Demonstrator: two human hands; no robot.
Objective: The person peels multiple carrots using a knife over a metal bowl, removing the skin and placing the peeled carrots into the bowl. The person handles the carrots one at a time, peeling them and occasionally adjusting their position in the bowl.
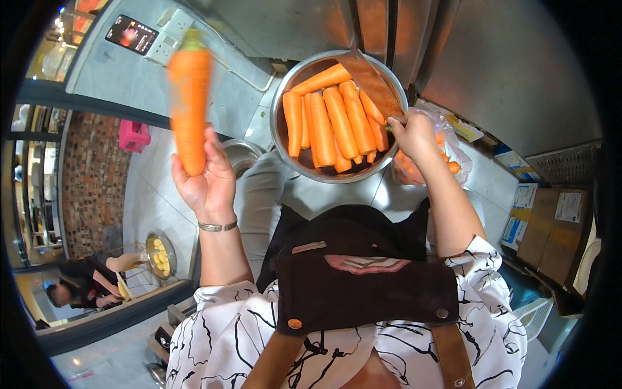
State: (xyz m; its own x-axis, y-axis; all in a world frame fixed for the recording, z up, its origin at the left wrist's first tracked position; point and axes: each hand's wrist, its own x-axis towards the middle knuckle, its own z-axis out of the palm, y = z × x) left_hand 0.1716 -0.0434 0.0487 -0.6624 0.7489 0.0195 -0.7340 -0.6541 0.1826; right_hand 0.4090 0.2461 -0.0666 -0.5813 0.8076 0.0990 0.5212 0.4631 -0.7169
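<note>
My left hand [206, 177], with a metal band at the wrist, holds a large orange carrot [188, 107] by its narrow end. The carrot's greenish stem end points away from me and is blurred. In my right hand [417, 133] is the handle of a broad-bladed cleaver [373, 82], whose blade lies across the right part of a round steel basin [335, 181]. Several smooth carrots [347, 124] rest in that basin, some hidden under others and under the blade. Just beyond my right wrist, a clear plastic bag [461, 133] holds more carrots.
A second metal bowl [240, 153] is partly hidden by my left leg. A phone [131, 34] and white power sockets [170, 41] are on the left wall. Cardboard boxes [551, 233] stand at right. Beyond glass, a seated person [87, 284] is near a bowl of yellow pieces [167, 240].
</note>
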